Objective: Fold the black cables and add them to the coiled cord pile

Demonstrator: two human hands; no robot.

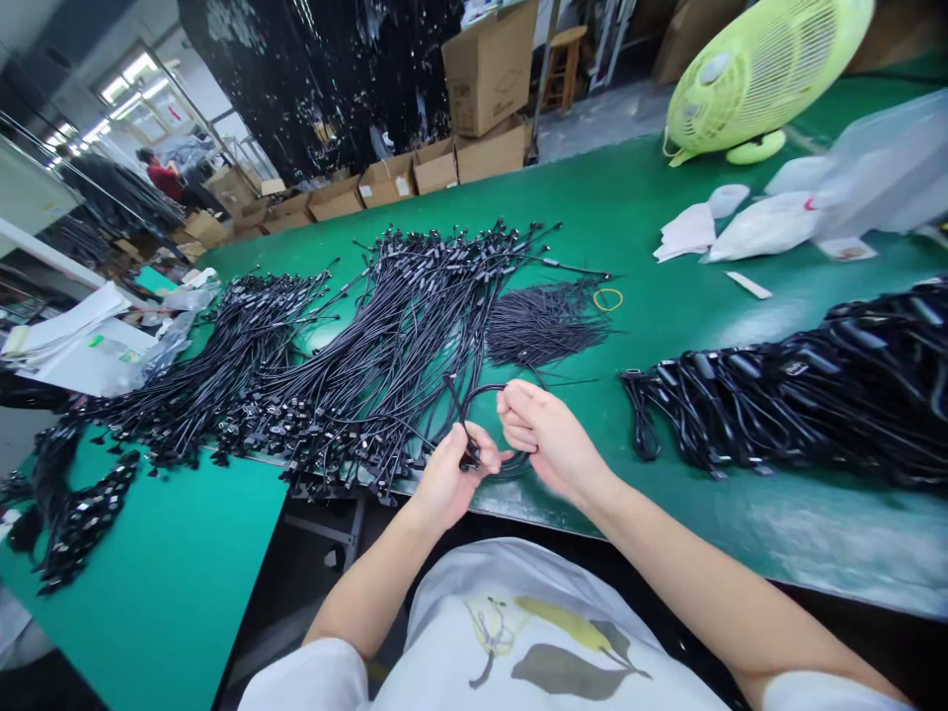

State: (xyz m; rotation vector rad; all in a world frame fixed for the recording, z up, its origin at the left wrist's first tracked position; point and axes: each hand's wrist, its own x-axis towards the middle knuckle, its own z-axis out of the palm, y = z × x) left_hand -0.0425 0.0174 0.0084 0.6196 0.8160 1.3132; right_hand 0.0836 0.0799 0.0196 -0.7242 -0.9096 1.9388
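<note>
Both hands were at the near edge of the green table [667, 326]. The left hand [449, 481] was closed, thumb and fingers pinching a black cable [478, 393] where its loop crossed itself, at what looked like a plug end. The right hand [549, 436] had its fingers curled in, gripping the far side of the same loop. The cable sat just above the table edge, between the two hands.

Handling, as judged: light, thin and pliant but springy — the loop would likely spring open if let go. The jacket looked smooth and the plug ends stiffer. The crossing point seemed the surest place to hold.

Around it:
- Loose cables [400, 326] fanned out beyond the hands.
- A sheaf of thin black ties [544, 321] lay just past the loop, with a yellow rubber band [607, 299] beside it.
- A heap of coiled cables [815, 395] lay to the right.

Containers:
- Cardboard boxes [385, 178] stood past the far table edge, one large carton [489, 64] stacked higher — contents not visible.
- Plastic bags [770, 222] by the green fan [762, 69] held something white; I could not tell what.
</note>
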